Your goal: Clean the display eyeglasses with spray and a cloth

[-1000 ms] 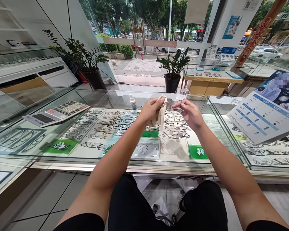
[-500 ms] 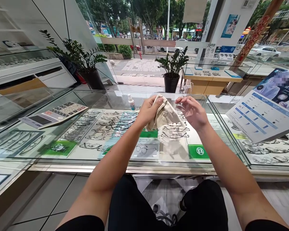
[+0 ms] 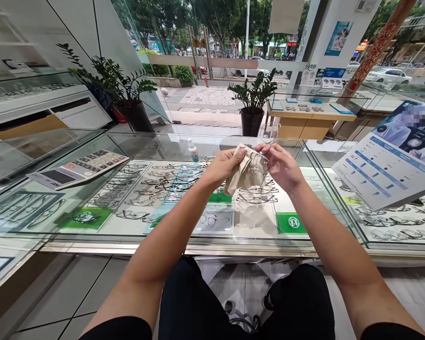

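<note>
My left hand (image 3: 225, 165) is closed on a cream cleaning cloth (image 3: 246, 177), which hangs in folds above the glass counter. Thin, clear-looking eyeglasses (image 3: 268, 163) are pinched in the fingers of my right hand (image 3: 283, 165). One lens lies against the right edge of the cloth, and a temple seems to stick up behind my fingers. Both hands are close together, almost meeting at the cloth. Part of the frame is hidden by my fingers and the cloth.
Rows of eyeglasses (image 3: 136, 215) lie inside the glass display counter (image 3: 205, 241). On its top stand a white spray bottle (image 3: 192, 151), a large calculator (image 3: 81, 169) at left and a printed sign (image 3: 393, 160) at right. Potted plants (image 3: 252, 101) stand beyond.
My hands have come closer together. The cloth has shifted right and bunched up, and it now meets the eyeglasses, which were apart from my left hand before.
</note>
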### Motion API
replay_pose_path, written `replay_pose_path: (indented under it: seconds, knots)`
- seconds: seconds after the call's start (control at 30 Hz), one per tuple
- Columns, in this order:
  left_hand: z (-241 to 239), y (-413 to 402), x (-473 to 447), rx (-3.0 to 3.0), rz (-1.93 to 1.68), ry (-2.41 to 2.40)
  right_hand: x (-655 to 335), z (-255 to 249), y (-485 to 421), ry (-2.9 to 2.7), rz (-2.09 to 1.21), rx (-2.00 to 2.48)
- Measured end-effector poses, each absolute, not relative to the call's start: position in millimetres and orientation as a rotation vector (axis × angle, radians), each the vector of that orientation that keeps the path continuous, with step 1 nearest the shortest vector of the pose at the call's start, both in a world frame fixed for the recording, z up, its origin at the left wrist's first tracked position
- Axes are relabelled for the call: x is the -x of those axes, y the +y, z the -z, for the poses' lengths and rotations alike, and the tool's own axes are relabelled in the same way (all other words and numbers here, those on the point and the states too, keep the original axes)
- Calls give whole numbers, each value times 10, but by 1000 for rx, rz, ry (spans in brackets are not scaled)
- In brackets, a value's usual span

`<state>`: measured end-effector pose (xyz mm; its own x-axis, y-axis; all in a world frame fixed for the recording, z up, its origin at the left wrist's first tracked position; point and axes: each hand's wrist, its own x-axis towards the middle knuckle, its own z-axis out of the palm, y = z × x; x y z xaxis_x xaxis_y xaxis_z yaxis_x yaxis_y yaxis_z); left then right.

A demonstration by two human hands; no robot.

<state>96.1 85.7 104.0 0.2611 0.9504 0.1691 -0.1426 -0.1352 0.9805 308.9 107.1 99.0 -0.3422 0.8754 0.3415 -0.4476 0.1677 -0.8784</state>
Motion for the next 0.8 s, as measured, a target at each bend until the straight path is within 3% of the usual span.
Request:
replay_pose_path:
  seconds: [0.8]
  knots:
    - [-958,704,-1139,-1254,-1032,680,-3041,-975,993,-1336,-1518,503]
